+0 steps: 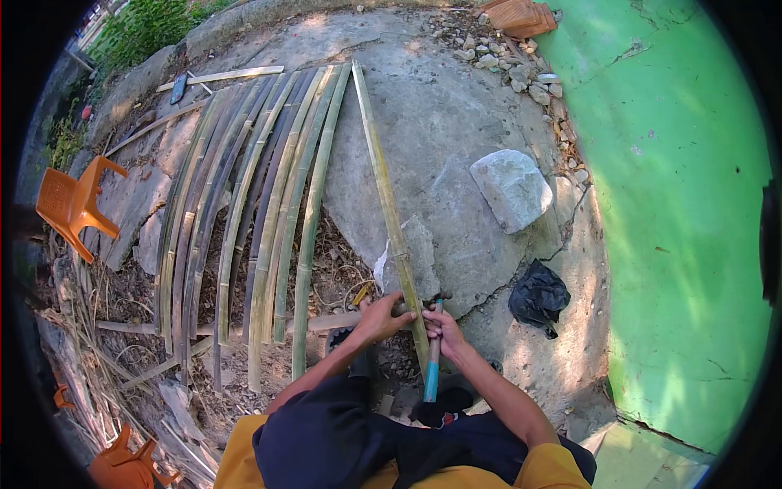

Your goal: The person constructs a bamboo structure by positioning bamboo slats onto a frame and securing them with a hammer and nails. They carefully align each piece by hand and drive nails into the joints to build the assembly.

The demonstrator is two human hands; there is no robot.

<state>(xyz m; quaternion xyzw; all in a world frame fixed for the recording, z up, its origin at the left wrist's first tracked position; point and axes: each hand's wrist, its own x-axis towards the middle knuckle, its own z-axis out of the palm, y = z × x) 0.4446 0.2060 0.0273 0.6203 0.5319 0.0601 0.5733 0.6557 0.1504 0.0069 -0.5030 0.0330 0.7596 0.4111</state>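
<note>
A long split bamboo strip runs from the far slab back toward my lap, its near end between my feet. My left hand grips its edge from the left, thumb and fingers closed around it. On the other side, my right hand is closed around a hammer with a teal-ended handle, its head pointing away from me. The right fingers also meet the strip. Left of it, several bamboo strips lie side by side across a bamboo crosspiece.
A pale stone block and a black plastic bag lie to the right, beside a green painted floor. Orange chairs stand at the left. Rubble and tiles lie at the far edge.
</note>
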